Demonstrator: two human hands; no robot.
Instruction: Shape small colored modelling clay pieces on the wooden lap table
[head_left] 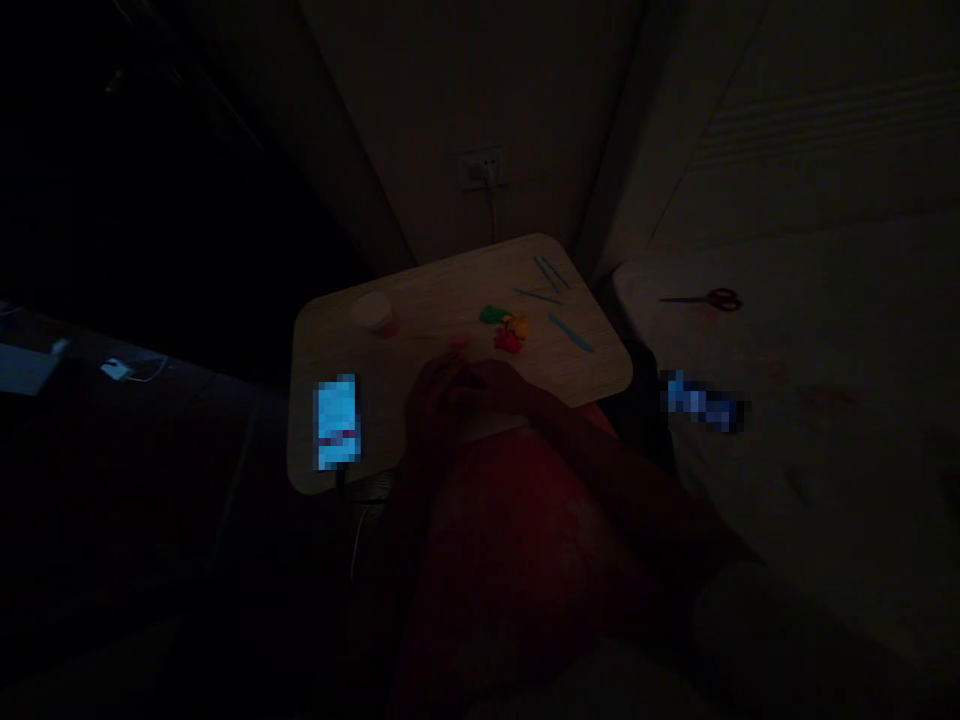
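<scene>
In dim light, my left hand (433,402) and my right hand (495,384) meet over the near edge of a small wooden table (405,385). The fingers of both look bent and drawn together, but whatever lies between them is lost in shadow. Just beyond the left fingertips is a small pink lump (459,341) that looks like modelling clay. Further right sit lumps of green clay (495,314), orange clay (517,325) and red clay (509,341), touching one another. Thin blue modelling tools (571,333) lie at the table's right side.
A whitish tub (373,312) stands at the table's back left. A lit phone (337,422) with a cable lies at the left edge. Right of the table, scissors (705,299) and a blurred blue object (703,401) rest on a pale surface. A wall socket (481,168) holds a plug.
</scene>
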